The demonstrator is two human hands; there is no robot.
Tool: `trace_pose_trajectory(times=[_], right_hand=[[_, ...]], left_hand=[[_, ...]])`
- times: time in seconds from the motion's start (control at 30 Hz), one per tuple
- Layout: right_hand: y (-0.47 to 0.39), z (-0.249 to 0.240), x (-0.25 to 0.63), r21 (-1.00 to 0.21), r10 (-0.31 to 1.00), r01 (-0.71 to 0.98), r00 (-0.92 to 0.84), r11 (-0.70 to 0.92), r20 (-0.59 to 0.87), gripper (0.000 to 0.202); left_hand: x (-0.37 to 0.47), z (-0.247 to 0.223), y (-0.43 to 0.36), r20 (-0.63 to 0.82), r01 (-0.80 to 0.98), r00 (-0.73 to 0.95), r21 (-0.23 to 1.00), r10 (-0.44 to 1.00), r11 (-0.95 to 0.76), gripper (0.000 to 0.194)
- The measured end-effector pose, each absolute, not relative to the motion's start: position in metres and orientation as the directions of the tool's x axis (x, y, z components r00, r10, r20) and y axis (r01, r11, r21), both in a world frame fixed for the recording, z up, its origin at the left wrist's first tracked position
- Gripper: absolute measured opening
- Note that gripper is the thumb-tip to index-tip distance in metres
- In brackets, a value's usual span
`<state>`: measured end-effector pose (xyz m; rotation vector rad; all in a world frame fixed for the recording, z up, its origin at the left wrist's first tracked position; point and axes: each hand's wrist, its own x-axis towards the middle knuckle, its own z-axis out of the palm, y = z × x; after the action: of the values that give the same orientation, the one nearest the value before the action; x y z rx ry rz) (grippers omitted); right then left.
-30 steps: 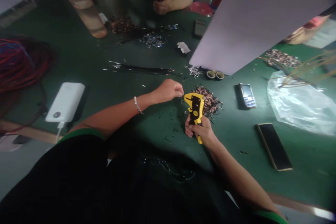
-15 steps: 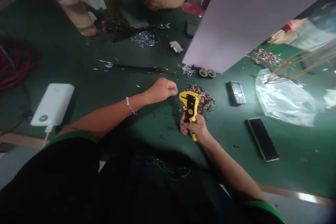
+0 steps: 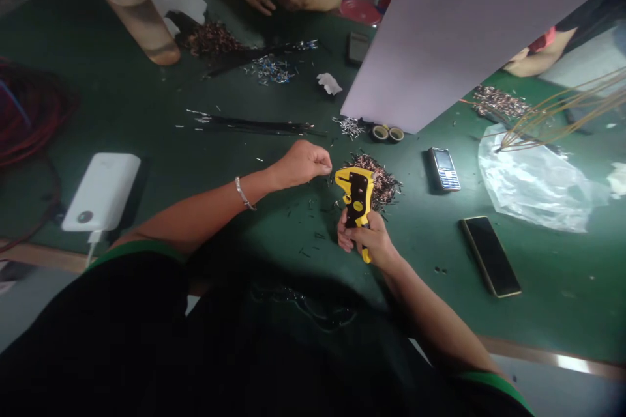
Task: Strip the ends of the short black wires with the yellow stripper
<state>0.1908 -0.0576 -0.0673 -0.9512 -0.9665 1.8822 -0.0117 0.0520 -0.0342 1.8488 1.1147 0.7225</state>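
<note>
Green counter [image 3: 562, 293] here, right hand [image 3: 374, 238] wrapped around yellow-and-black wire strippers [image 3: 358, 194] by the pile of wire scraps [image 3: 387, 184], aimed left probably so they face the pinched left hand [image 3: 304, 163], though can't tell what that's holding.

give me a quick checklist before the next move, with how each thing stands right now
1. Yellow-and-black tool gripped in the right hand: ok.
2. Left hand apart from the tool: ok, a small gap shows.
3. Anything pinched in the left hand: cannot tell, too small.
4. Pile of cut bits fully visible: not ok, the tool hides part.
5. Black wire bundle lying on the table: ok.
6. Dark-screened phone apart from the right hand: ok.
</note>
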Motion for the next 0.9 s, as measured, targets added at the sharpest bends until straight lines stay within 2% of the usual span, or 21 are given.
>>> trace_pose_trajectory(times=[0.63, 0.77, 0.9], right_hand=[[-0.057, -0.08, 0.192, -0.939, 0.903, -0.147, -0.355, -0.31, -0.242, 0.017], [-0.055, -0.078, 0.193, -0.93, 0.893, -0.19, -0.393, -0.314, -0.221, 0.022], [-0.048, -0.071, 0.197, -0.901, 0.881, -0.291, -0.442, -0.321, -0.171, 0.024]], left_hand=[[-0.013, -0.04, 0.06, 0.008, 0.438, 0.464, 0.867, 0.886, -0.237, 0.016], [-0.015, -0.042, 0.062, 0.007, 0.439, 0.506, 0.858, 0.862, -0.265, 0.017], [-0.019, -0.042, 0.062, 0.06, 0.464, 0.443, 0.839, 0.895, -0.286, 0.019]])
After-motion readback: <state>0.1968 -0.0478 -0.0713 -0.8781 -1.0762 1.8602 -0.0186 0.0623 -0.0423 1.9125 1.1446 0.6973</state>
